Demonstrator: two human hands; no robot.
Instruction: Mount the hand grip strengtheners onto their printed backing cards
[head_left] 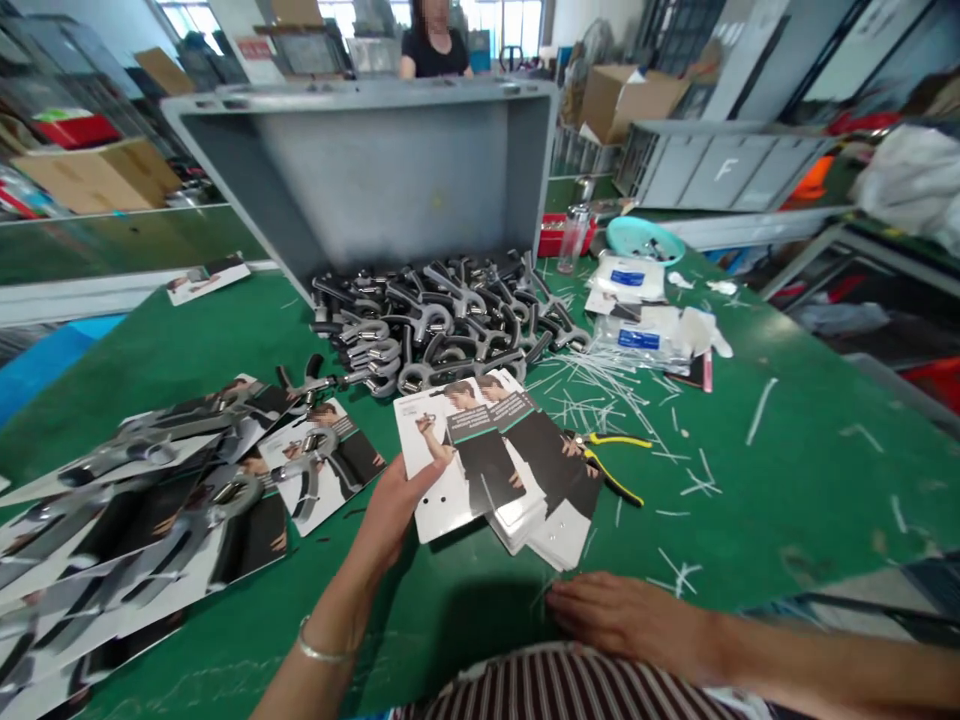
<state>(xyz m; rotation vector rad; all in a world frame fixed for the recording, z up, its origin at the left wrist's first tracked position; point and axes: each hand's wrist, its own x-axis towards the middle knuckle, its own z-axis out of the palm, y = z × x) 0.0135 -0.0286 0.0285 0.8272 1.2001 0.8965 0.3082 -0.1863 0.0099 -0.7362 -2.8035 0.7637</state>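
Green table [817, 480] bears flattened right hand [630, 617]; printed card [450, 505] sits pinched in left hand [390, 512].

Flat white-and-black printed card [459, 465] in the left fingers [426, 480] has a thin teal stripe; curved pliers handles [602, 468] beyond the right fingers [585, 603]? Yellow-and-black.

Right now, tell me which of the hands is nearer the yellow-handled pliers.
Right. The right hand is on the wearer's side of the yellow-handled pliers; the left hand is farther off, to their left, gripping a printed card.
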